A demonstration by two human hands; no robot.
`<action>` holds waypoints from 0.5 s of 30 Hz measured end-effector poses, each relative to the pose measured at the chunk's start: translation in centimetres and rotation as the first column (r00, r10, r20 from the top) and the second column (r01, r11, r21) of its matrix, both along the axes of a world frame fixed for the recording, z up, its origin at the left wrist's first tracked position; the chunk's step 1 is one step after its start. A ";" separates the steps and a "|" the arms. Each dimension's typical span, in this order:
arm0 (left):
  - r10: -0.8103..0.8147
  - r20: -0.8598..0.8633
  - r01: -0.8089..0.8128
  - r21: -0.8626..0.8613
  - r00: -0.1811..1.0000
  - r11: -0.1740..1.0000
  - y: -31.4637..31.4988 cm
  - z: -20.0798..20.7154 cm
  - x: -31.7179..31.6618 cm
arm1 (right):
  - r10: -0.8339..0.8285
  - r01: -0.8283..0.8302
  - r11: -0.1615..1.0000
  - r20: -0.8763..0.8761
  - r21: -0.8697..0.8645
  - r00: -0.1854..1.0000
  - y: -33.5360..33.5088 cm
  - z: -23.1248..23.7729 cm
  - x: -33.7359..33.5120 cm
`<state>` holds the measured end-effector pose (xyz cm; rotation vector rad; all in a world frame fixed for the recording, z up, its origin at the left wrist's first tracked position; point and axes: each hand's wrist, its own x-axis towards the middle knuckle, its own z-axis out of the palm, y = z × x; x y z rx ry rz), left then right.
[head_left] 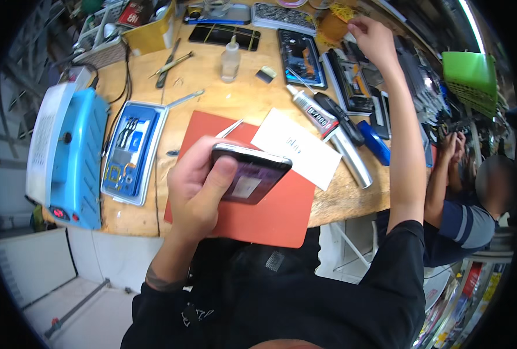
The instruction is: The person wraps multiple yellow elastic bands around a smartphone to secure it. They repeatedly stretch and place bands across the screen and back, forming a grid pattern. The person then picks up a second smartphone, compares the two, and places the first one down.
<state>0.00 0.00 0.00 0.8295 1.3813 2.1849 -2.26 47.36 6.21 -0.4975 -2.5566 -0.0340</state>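
My left hand (195,195) is closed round a smartphone (261,181), thumb across its face. The phone is tilted above an orange-red mat (293,224), and its dark screen reflects light. Far off to the right, my right hand (376,42) stretches to the back of the bench with its fingertips pinched together. Beside those fingertips stands an orange tub-like item (332,29) with a tangle of thin yellow bands (342,11). Whatever the pinch holds is too small to make out. Tweezers (230,128) and a white paper card (298,148) lie partly on the mat.
A blue boxy machine (81,157) and an opened blue phone (131,154) stand left. A clear dropper bottle (230,61) sits mid-bench. Glue tube (313,110), silver cylinder (351,158) and dark phone parts (348,81) crowd the right. Another person (464,203) sits at right.
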 end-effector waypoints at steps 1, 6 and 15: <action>-0.004 0.016 0.004 0.006 1.000 1.000 0.0 0.1 0.1 | -0.013 0.012 0.999 -0.042 -0.030 0.999 1.5 0.2 -0.6; -0.042 0.017 0.042 0.000 0.999 0.999 0.4 0.0 -0.2 | -0.052 0.051 0.994 0.005 0.096 0.999 9.2 0.3 -5.1; -0.060 0.107 0.053 0.066 0.992 0.996 0.1 -0.9 -0.1 | -0.300 0.267 0.921 0.078 0.283 0.951 7.6 0.7 -7.6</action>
